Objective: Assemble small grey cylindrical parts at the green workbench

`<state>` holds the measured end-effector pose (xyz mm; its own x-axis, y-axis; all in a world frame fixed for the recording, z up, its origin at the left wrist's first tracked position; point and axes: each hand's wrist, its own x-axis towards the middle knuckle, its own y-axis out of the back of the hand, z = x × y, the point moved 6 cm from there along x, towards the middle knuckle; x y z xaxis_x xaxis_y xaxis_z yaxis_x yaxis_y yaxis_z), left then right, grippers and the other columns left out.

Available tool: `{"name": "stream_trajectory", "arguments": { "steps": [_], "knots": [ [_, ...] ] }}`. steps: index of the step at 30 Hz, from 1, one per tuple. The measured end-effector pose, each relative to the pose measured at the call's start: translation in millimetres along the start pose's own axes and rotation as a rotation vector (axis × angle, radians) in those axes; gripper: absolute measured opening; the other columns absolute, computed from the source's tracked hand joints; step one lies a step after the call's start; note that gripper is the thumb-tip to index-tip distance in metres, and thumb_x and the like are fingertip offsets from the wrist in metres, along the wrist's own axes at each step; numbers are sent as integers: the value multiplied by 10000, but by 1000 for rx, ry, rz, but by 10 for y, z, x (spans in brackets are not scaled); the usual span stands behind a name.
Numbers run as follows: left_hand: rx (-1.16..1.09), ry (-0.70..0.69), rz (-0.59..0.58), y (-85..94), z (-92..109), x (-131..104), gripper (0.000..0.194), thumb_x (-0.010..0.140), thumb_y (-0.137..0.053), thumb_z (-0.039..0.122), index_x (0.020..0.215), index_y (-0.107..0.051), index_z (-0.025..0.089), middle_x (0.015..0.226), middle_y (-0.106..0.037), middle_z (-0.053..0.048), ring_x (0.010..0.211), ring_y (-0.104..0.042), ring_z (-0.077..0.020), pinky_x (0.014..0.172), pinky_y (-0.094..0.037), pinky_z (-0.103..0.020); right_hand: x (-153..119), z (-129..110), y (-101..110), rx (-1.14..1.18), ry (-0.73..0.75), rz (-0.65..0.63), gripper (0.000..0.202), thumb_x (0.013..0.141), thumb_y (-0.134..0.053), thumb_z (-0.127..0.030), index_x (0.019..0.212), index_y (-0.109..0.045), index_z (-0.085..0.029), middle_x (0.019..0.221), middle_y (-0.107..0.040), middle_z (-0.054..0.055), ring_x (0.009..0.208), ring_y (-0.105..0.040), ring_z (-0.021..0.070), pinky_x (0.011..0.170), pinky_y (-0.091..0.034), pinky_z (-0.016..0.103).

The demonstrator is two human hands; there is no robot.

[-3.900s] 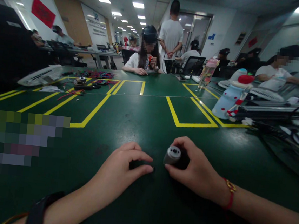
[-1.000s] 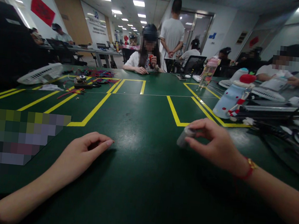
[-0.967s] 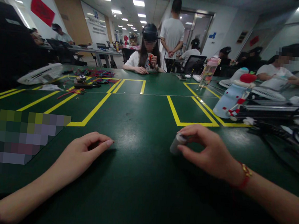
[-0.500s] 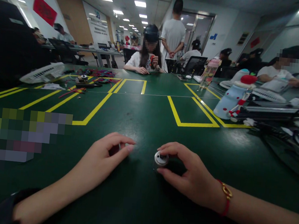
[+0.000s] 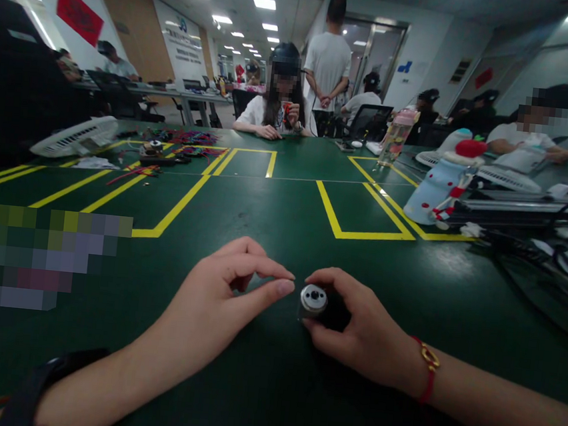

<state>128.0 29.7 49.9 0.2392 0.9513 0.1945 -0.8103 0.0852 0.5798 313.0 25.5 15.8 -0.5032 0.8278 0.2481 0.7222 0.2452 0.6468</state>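
A small metal cylinder [image 5: 314, 300] stands upright on the green tabletop, its silver end face up with dark holes in it. My right hand [image 5: 359, 317] grips it from the right, with the thumb at its near side and the fingers at its far side. Just left of the cylinder, without touching it, is my left hand [image 5: 231, 291]. Its thumb and forefinger are pinched together at the tips; whatever they hold is too small or hidden to tell.
Yellow tape [image 5: 375, 236] marks the green table [image 5: 265, 204]. Coloured wires [image 5: 191, 138] and a white fan [image 5: 77, 139] lie far left. A blue bottle [image 5: 427, 190], a pink-lidded bottle [image 5: 398, 137] and black cables [image 5: 520, 269] are at right. A person [image 5: 279, 105] sits opposite.
My left hand has moved right, closer to the cylinder. My right fingers have shifted off the cylinder's top, so more of its end face and holes shows.
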Motion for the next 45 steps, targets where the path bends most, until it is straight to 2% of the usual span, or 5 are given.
{"name": "stream_trajectory", "arguments": {
  "steps": [11,24,29,38,45],
  "knots": [
    [180,-34,-219,-352,-336,-23,155,828,-736,419,949,-810,355,891,-654,-9,839,-618,-203,711,-463,-308,-5,34,59,-58,-7,29,396,764,-695,-285,1114,-521,-223,1016,-656,39,858,-632,142,732,-527,277],
    [166,416,154,780,-953,-206,426,853,-610,600,1050,-742,246,973,-766,-5,950,-671,-277,800,-466,-331,-238,1560,2465,-793,-778,461,368,581,-734,-465,734,-499,-227,736,-574,92,769,-619,308,623,-485,439],
    [193,390,82,705,-998,-173,450,877,-557,624,1060,-717,245,1000,-756,-10,987,-660,-287,835,-452,-351,-115,1170,2099,-891,-583,538,479,667,-716,-577,946,-614,-202,996,-630,166,1088,-570,424,868,-445,649],
    [201,377,33,670,-1128,-154,457,876,-535,650,1062,-697,265,1049,-733,-10,999,-656,-264,848,-429,-348,27,-218,-237,-473,311,-218,291,976,-498,-253,1208,-673,-262,1177,-662,30,1051,-579,158,917,-491,333],
    [197,367,21,660,-1046,-169,435,888,-531,624,1045,-701,256,1056,-737,-16,998,-658,-260,854,-437,-348,187,348,879,-852,-57,150,288,972,-464,-254,1079,-720,-178,1092,-688,93,1007,-602,187,929,-481,339]
  ]
}}
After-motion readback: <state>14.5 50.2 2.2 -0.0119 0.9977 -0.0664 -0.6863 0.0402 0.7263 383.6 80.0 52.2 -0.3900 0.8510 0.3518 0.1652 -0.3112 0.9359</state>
